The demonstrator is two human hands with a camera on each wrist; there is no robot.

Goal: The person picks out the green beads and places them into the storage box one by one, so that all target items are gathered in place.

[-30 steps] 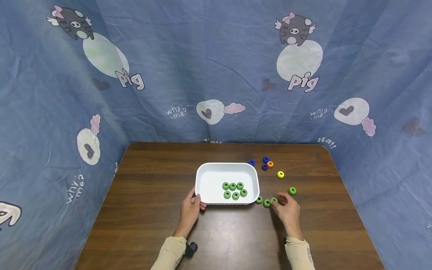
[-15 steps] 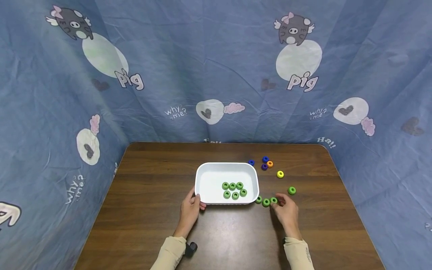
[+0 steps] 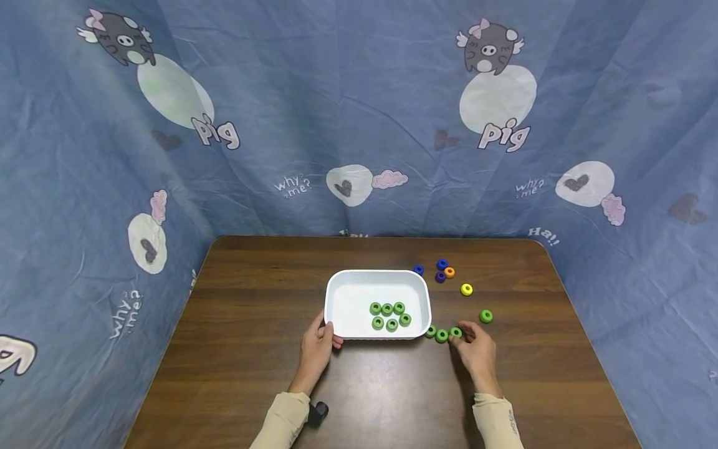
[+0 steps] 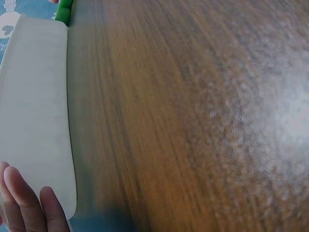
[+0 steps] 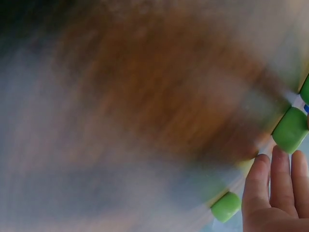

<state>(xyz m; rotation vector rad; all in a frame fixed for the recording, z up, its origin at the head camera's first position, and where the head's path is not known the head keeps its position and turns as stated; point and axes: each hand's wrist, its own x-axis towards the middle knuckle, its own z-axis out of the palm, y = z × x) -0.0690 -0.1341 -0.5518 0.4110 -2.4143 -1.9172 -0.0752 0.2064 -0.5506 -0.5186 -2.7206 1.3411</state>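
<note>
A white rectangular tray (image 3: 348, 305) stands mid-table with several green rings (image 3: 387, 309) inside, toward its right end. My left hand (image 3: 316, 350) grips its near left corner, thumb at the rim; in the left wrist view the fingers (image 4: 24, 203) lie along the tray's outer wall. To the right of the tray, my right hand (image 3: 477, 352) pinches a green ring (image 3: 455, 332) on the table between thumb and fingertips. Beside that ring lie two more, a green ring (image 3: 442, 336) and one partly behind the tray's corner, the green ring (image 3: 430, 331). In the right wrist view the held ring (image 5: 290, 129) sits at the fingertips.
Farther right lies a lone green ring (image 3: 486, 316). Behind it are a yellow ring (image 3: 467, 289), an orange ring (image 3: 449, 272), a purple ring (image 3: 440, 277) and two blue ones, one the blue ring (image 3: 442, 264). A blue printed cloth (image 3: 348, 125) surrounds the wooden table (image 3: 252, 280).
The middle green ring of the near row has shifted slightly left, and my right hand has edged left too. My left hand and the tray stay in place.
</note>
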